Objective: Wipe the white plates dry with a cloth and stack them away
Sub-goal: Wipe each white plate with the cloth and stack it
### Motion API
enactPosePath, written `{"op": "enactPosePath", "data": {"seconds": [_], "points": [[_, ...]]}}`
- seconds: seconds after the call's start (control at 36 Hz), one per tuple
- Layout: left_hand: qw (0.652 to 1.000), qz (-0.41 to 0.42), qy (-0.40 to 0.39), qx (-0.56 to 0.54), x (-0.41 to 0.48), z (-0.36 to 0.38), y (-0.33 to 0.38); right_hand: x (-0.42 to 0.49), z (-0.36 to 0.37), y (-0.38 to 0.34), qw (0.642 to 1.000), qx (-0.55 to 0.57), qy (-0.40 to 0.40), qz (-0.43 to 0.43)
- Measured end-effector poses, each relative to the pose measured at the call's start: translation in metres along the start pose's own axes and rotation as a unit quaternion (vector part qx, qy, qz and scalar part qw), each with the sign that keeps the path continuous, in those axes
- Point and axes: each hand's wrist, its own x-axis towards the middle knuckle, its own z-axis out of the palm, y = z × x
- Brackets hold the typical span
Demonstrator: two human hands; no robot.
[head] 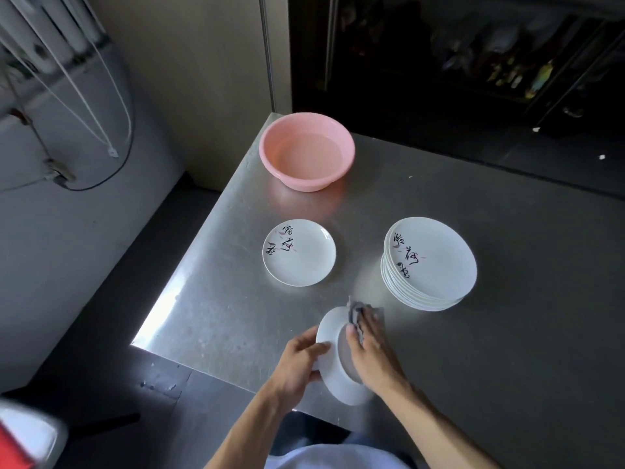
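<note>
**Head view: plate held on edge at the near edge, cloth pressed to it**

- Surface: stainless-steel table (220,282), seen from above.
- Held plate (329,333): white, tilted steeply on its edge. It is above the surface's near edge, toward the near-left corner. Cannot tell whether its lower rim touches the surface. A greyish round area shows on the side turned to the right hand, and which face this is cannot be told.
- Left hand (301,362): fingers curled round the plate's left rim, thumb lying across the rim, a firm closed grasp.
- Right hand (367,357): lies against the plate's right-facing side. A grey cloth (355,311) is bunched between thumb and fingers and pressed to the plate. The cloth's upper folds stick out past the fingertips. This area is slightly blurred.
- Single plate (299,252): white with black brush characters and faint pink marks. It lies flat and face up, left of the surface's middle, with nothing on it.
- Stack of plates (429,264): same pattern on the top plate, several high. It stands right of the single plate and well apart from it, just beyond the right hand.
- Pink basin (304,184): plastic, upright, at the far-left corner of the surface. It appears to hold clear water.
</note>
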Motion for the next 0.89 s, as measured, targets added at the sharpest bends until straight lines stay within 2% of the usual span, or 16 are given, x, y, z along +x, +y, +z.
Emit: {"op": "enactPosePath", "data": {"seconds": [0.03,0.11,0.17,0.22,0.31,0.36,0.42,0.44,0.5,0.58,0.61,0.67,0.75,0.81,0.89], "points": [[1.000,0.000,0.000,0.004,0.000,0.000,0.001,-0.006,0.002,-0.001,0.999,-0.009,-0.024,-0.027],[1.000,0.008,-0.005,0.024,0.001,-0.002,-0.002,-0.024,0.003,-0.001,0.977,-0.047,-0.079,-0.191],[1.000,0.014,-0.006,0.017,0.000,-0.004,-0.004,-0.027,0.000,0.001,0.964,-0.058,-0.084,-0.244],[1.000,0.021,-0.019,-0.002,-0.002,-0.005,-0.006,-0.021,-0.001,0.005,0.973,-0.073,-0.028,-0.216],[0.998,0.029,-0.037,-0.028,-0.001,-0.001,-0.009,-0.007,-0.003,0.009,0.998,0.001,0.054,-0.034],[0.999,0.022,-0.015,-0.047,0.000,0.002,-0.008,0.002,-0.008,0.004,0.989,0.097,0.075,0.077],[0.998,0.011,0.022,-0.050,0.001,0.002,-0.004,0.005,-0.011,-0.004,0.978,0.158,0.074,0.118],[0.999,0.009,0.035,-0.038,0.002,0.001,-0.001,0.004,-0.011,-0.009,0.978,0.172,0.063,0.105],[0.999,0.015,0.035,-0.002,0.002,0.001,0.008,-0.004,-0.007,-0.016,0.987,0.158,0.029,0.017],[0.998,0.037,0.023,0.053,-0.003,0.004,0.013,-0.016,0.002,-0.015,0.984,0.035,-0.042,-0.172],[0.997,0.039,0.024,0.059,-0.004,0.003,0.010,-0.016,0.005,-0.011,0.978,0.016,-0.047,-0.201],[0.998,0.027,0.024,0.053,-0.006,0.002,0.005,-0.011,0.007,-0.002,0.985,0.010,-0.018,-0.170],[0.999,0.017,0.022,0.045,-0.009,0.002,0.004,-0.005,0.001,-0.001,0.997,0.062,0.045,-0.020],[0.999,0.015,0.016,0.050,-0.008,0.002,0.005,-0.008,0.000,-0.003,0.994,0.085,0.057,-0.038],[0.998,0.012,0.011,0.056,-0.010,0.003,0.005,-0.022,0.006,0.000,0.986,0.027,-0.035,-0.159]]}}
